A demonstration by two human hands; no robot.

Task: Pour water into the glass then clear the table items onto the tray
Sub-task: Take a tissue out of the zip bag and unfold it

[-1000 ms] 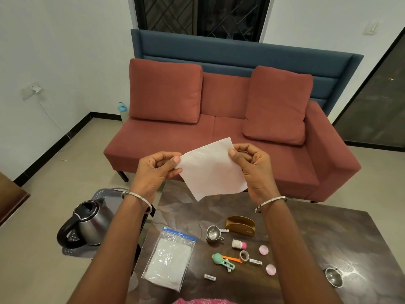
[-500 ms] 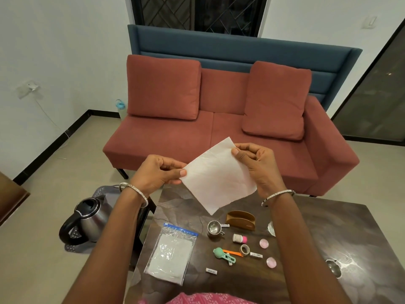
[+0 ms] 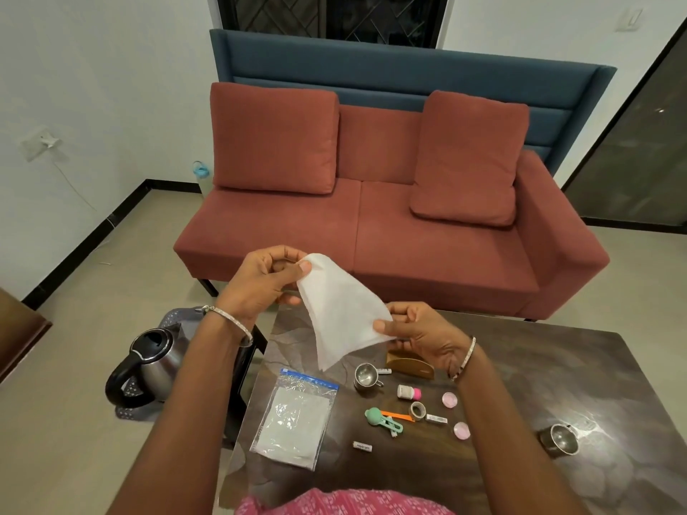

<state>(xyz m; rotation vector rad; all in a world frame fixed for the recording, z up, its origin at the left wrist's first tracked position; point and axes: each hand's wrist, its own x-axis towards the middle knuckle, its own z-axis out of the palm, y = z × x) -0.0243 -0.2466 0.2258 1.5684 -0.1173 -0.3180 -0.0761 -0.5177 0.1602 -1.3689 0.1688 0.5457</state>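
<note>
A white paper napkin (image 3: 340, 310) hangs above the far left part of the dark table (image 3: 520, 373). My left hand (image 3: 260, 284) pinches its top corner and my right hand (image 3: 420, 336) pinches its lower right edge. On the table lie a zip bag (image 3: 295, 418) of napkins, a small steel cup (image 3: 366, 377), a wooden napkin holder (image 3: 412, 366) partly hidden by my right hand, and a second steel cup (image 3: 559, 438) at the right. A steel kettle (image 3: 148, 366) stands on a low stool left of the table.
Small items lie between the cups: a pink-capped bottle (image 3: 408, 392), a tape roll (image 3: 417, 410), a green and orange clip (image 3: 383, 420), two pink discs (image 3: 449, 399) and small white sticks (image 3: 362, 446). A red sofa (image 3: 371, 224) stands behind the table.
My right hand has dropped down and toward me with its napkin corner, so the sheet now hangs tilted and partly folded. The left hand rose slightly. The head view shifted downward.
</note>
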